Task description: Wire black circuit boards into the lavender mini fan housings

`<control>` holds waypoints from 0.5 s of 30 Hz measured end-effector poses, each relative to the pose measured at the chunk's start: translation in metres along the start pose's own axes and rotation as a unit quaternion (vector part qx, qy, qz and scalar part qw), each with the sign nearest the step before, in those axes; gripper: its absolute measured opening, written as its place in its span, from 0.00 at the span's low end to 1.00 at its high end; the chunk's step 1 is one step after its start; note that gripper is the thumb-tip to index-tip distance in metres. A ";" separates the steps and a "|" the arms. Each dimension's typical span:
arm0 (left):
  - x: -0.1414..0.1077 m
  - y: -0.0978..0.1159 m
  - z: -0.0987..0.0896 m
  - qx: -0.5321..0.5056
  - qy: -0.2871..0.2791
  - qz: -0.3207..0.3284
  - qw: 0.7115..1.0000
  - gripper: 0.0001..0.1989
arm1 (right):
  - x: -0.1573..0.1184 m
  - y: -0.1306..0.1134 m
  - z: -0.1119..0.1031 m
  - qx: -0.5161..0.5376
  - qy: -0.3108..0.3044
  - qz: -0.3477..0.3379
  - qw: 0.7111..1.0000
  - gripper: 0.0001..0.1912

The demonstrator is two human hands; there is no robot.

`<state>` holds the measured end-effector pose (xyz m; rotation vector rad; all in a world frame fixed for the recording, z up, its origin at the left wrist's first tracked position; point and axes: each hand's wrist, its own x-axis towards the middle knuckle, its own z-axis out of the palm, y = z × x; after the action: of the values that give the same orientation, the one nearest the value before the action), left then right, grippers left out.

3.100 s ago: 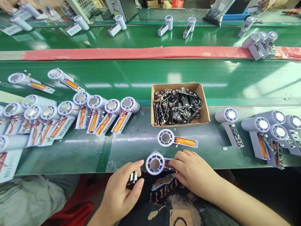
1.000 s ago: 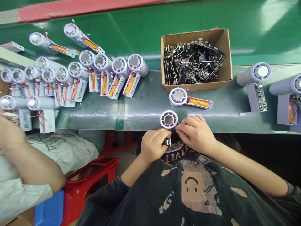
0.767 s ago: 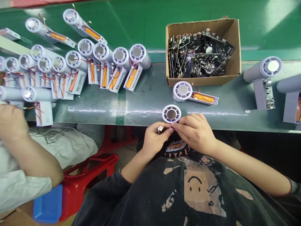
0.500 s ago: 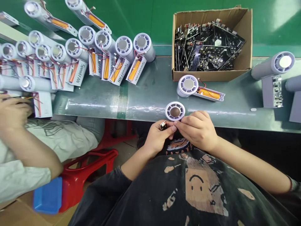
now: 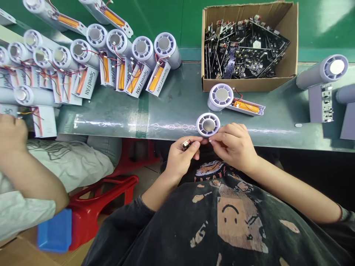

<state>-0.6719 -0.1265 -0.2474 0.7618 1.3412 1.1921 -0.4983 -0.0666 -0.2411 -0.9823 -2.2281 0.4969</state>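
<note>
The person's left hand (image 5: 180, 160) curls its fingers (image 5: 194, 145) narrowly around a tiny dark circuit piece with a pale plug (image 5: 186, 144), pinched against the thumb. The right hand (image 5: 233, 146) brings its fingers (image 5: 219, 137) together in a narrow pinch just below a round, lilac-white plastic fan head (image 5: 208, 125) with a slotted rim and a metallic centre; whatever they hold there is too small to make out. The fan head sits just in front of a corrugated cardboard box (image 5: 288, 37) heaped with jagged black circuit boards (image 5: 244, 48), on a smooth, scuffed grey-green surface (image 5: 172, 111). Directly against the box's front wall lies a second fan unit (image 5: 222, 96) with an orange battery. Left of the box, rows of fan units with printed white cards (image 5: 141, 48) crowd together; to its right stand assembled lilac tubular fans (image 5: 321, 72). Well left of the box, a co-worker's hand (image 5: 11, 133) works at the surface edge, above a red plastic stool (image 5: 100, 199).
</note>
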 end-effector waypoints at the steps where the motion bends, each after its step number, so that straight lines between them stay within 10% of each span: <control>1: -0.001 0.002 -0.002 0.043 0.013 0.027 0.999 0.11 | 0.000 0.000 0.000 0.003 -0.007 0.008 1.000 0.08; 15: 0.006 0.012 0.003 0.320 -0.014 0.180 0.930 0.03 | -0.001 0.003 0.000 -0.031 -0.026 -0.033 0.999 0.09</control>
<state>-0.6720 -0.1165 -0.2373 1.5382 1.6316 1.0046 -0.4964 -0.0658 -0.2435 -0.9333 -2.3275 0.4301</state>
